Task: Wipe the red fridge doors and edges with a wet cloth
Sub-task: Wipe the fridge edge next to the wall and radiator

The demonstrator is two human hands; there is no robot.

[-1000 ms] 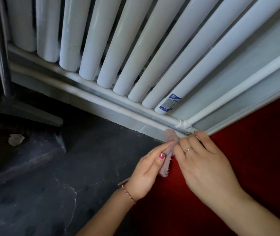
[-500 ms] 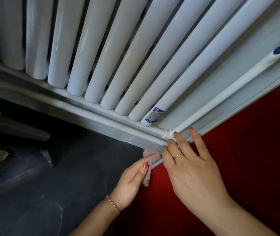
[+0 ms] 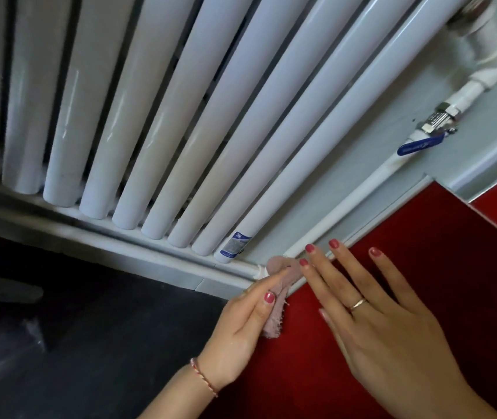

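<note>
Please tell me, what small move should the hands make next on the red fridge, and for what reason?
Probably the left hand should slide the pink cloth it pinches further along the fridge's pale edge strip. The cloth sits at the corner of the red fridge surface, the strip runs on up beside the white pipe, and the right hand lies spread flat, steadying.

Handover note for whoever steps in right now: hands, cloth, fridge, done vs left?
Left hand: pinches the pink cloth against the corner of the red fridge, beside the white radiator.
Right hand: open, fingers spread over the red surface, holding nothing.
Done: cannot tell how much has been wiped.
Left: likely continue along the silver edge trim and the red panel.
</note>
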